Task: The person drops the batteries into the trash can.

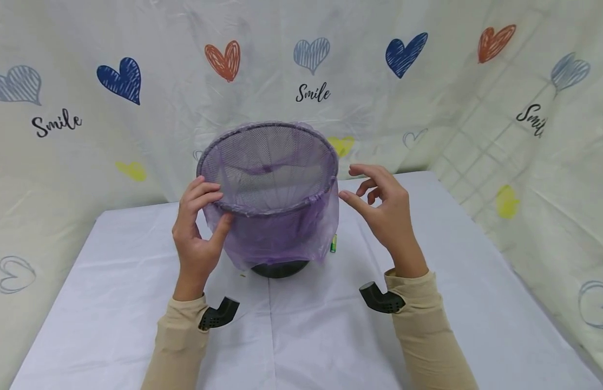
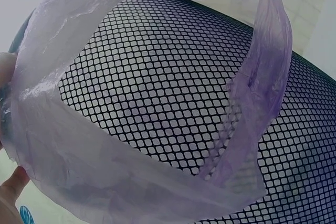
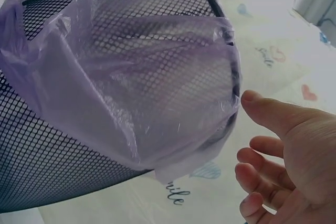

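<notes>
A black wire-mesh wastebasket (image 3: 63,161) stands tilted on the table, its open mouth toward me. A thin purple plastic bag (image 1: 282,238) lines it and is folded down over the rim. My left hand (image 1: 196,246) holds the rim at the left, fingers over the edge and thumb outside against the bag. Just off the right side of the rim, my right hand (image 1: 386,214) is held with thumb and fingers apart and nothing between them. In the right wrist view its thumb (image 3: 268,111) points at the bag-covered rim.
The wastebasket stands on a white-covered table (image 1: 321,330). A small green cylinder (image 1: 333,244) lies behind its right side, and a tiny yellowish bit (image 1: 242,275) lies near its base. A pale curtain (image 1: 262,103) printed with hearts hangs behind.
</notes>
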Action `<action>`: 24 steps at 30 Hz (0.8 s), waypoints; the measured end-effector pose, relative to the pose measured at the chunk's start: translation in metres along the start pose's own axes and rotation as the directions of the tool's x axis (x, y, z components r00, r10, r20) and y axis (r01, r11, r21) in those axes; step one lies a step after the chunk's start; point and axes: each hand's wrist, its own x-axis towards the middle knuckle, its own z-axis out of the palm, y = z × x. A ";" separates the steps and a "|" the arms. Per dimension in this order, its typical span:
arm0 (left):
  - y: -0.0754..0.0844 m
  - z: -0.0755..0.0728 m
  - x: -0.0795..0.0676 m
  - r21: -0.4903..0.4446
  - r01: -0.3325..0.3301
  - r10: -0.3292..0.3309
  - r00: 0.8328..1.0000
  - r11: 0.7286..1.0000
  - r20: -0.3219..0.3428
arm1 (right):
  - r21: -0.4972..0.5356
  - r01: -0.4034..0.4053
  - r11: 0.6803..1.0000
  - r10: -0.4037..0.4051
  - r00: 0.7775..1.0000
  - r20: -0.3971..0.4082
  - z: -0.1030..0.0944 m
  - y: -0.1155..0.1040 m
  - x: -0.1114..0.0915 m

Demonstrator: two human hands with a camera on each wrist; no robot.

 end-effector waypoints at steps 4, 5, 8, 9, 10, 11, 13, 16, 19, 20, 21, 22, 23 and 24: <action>-0.001 -0.001 -0.001 0.000 -0.006 0.006 1.000 1.000 -0.007 | -0.009 -0.018 1.000 0.018 1.000 0.007 -0.002 0.004 -0.002; -0.001 -0.001 -0.001 -0.001 -0.007 0.007 1.000 1.000 -0.006 | -0.012 -0.022 1.000 0.022 1.000 0.008 -0.002 0.006 -0.003; -0.002 -0.001 -0.001 -0.004 -0.009 0.009 1.000 1.000 -0.002 | -0.022 -0.026 0.999 0.026 1.000 0.009 -0.003 0.009 -0.005; -0.002 -0.001 -0.001 -0.004 -0.009 0.009 1.000 1.000 -0.001 | -0.027 -0.026 0.999 0.026 1.000 0.011 -0.004 0.010 -0.005; -0.002 -0.001 -0.001 -0.003 -0.009 0.009 1.000 1.000 0.000 | -0.031 -0.026 0.999 0.026 1.000 0.013 -0.004 0.011 -0.006; -0.002 -0.001 -0.001 0.000 -0.009 0.009 1.000 1.000 0.001 | -0.034 -0.026 0.999 0.027 1.000 0.015 -0.004 0.012 -0.006; 0.005 0.000 0.001 0.005 -0.003 0.003 1.000 1.000 0.002 | -0.038 -0.026 0.999 0.027 0.999 0.020 -0.004 0.014 -0.007; 0.009 0.001 0.003 0.010 -0.001 0.001 1.000 1.000 0.004 | -0.047 -0.028 0.999 0.030 0.999 0.029 -0.004 0.017 -0.009; 0.005 0.000 0.002 0.010 -0.007 0.007 1.000 1.000 0.003 | -0.058 -0.030 0.998 0.032 0.999 0.038 -0.004 0.020 -0.010; 0.001 0.000 0.000 0.008 -0.011 0.011 1.000 1.000 0.002 | -0.064 -0.032 0.997 0.035 0.999 0.041 -0.004 0.021 -0.011; -0.002 -0.001 -0.001 0.007 -0.012 0.012 1.000 1.000 0.001 | -0.070 -0.033 0.997 0.037 0.998 0.045 -0.005 0.022 -0.012; -0.004 -0.001 -0.001 0.007 -0.016 0.016 1.000 1.000 0.001 | -0.074 -0.035 0.997 0.039 0.998 0.048 -0.005 0.023 -0.012; -0.004 -0.001 -0.001 0.006 -0.017 0.017 1.000 1.000 0.001 | -0.077 -0.038 0.996 0.042 0.998 0.052 -0.005 0.025 -0.013; -0.005 -0.001 -0.001 0.007 -0.017 0.017 1.000 1.000 0.002 | -0.082 -0.040 0.996 0.045 0.997 0.057 -0.005 0.026 -0.014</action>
